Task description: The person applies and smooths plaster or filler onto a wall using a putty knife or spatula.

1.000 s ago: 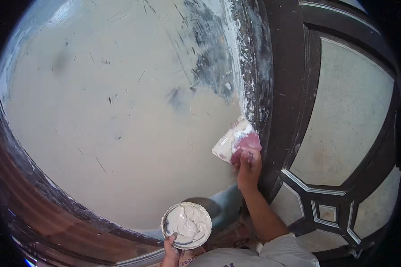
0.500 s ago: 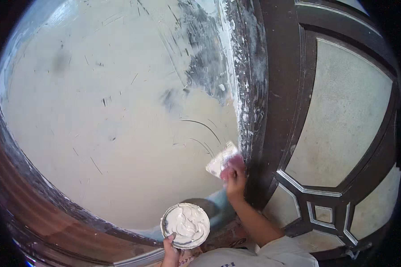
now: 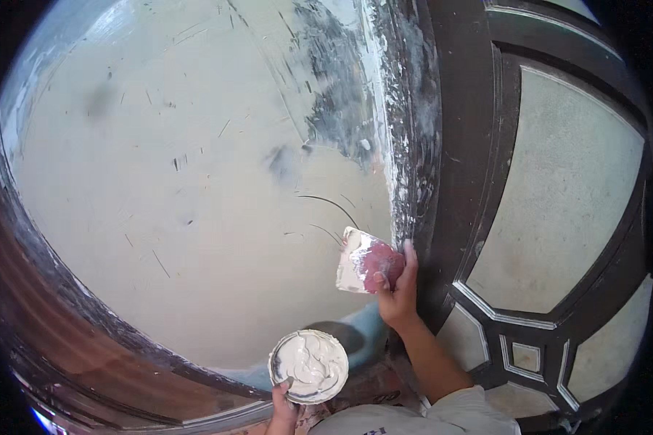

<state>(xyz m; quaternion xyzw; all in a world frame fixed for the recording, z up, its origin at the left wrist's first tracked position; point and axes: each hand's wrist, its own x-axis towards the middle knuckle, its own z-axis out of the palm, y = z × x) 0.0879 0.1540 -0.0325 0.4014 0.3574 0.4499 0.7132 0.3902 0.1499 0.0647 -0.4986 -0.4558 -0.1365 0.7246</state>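
Scraper (image 3: 374,262): pinkish-red, smeared cream-white at blade end. Tub (image 3: 272,362): off-white rim; putty (image 3: 318,362) creamy white, swirled. Wall (image 3: 196,254): beige-cream, thin black scratches, blotchy blue-grey and black upper right, pale teal low strip. Door (image 3: 461,181): dark brown, silvery-white trim, mottled greyish-cream panels (image 3: 566,188). Lower-left frame (image 3: 51,312): reddish brown, dark edge flecked white. Shirt (image 3: 450,412): light grey, dark blue print.

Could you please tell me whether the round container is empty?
The container is not empty: pale paste shows inside; its depth I cannot tell.

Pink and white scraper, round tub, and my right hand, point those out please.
Scraper (image 3: 376,259), head view: on its pink part.
Tub (image 3: 345,366), head view: right side of its rim.
Right hand (image 3: 399,299), head view: near the thumb's base.
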